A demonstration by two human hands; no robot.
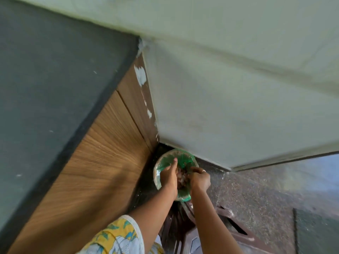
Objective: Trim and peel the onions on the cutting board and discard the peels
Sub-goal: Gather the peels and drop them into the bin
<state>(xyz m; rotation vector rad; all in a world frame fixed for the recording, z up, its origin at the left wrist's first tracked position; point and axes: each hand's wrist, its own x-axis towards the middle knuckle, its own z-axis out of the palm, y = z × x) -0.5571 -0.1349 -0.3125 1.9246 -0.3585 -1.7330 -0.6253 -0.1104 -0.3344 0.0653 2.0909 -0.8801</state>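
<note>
Head view: peels sit directly over the bin, between left hand, flat against them, and right hand, curled round them.

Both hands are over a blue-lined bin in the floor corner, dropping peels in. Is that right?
Not quite. The head view shows the liner of the bin is green, not blue. The rest holds: left hand and right hand are over the bin in the floor corner, with peels between them.

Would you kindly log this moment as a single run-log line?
phase: discard | left hand, right hand: over green-lined bin | onion peels: between hands, above bin | grips: unclear
</note>
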